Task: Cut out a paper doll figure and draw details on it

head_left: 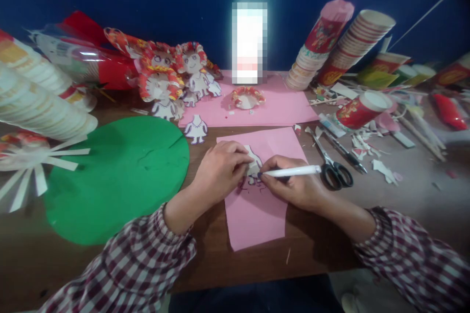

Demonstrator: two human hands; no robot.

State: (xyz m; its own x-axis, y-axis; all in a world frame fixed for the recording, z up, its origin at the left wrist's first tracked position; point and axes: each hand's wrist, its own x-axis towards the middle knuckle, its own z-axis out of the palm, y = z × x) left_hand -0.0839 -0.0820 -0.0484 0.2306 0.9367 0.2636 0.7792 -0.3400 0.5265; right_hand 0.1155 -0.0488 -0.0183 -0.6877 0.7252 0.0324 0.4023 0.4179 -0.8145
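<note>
Head view: what are the fingers doing?

— On the left hand [224, 162] they're bent and close together, resting on the white cutout [253, 167]; whether they also pinch it, I can't tell. The right hand [292, 185] has a narrow grip on a white pen [295, 171], dark end beside the cutout's lower right.

— And the cutout lies where?

— On the upper half of the pink sheet [257, 222], toward the front edge of the worktop [316, 249]. Dark lines show on the sheet just below it.

— How would you do this well?

— Press firmly, but with fingertips back from the rim, so nothing slips and the nib has room. Hold the pen fairly steep and go slowly round the narrow lower parts. I'd watch the sheet, too: its corners look unpinned, so dragging could turn it.
</note>
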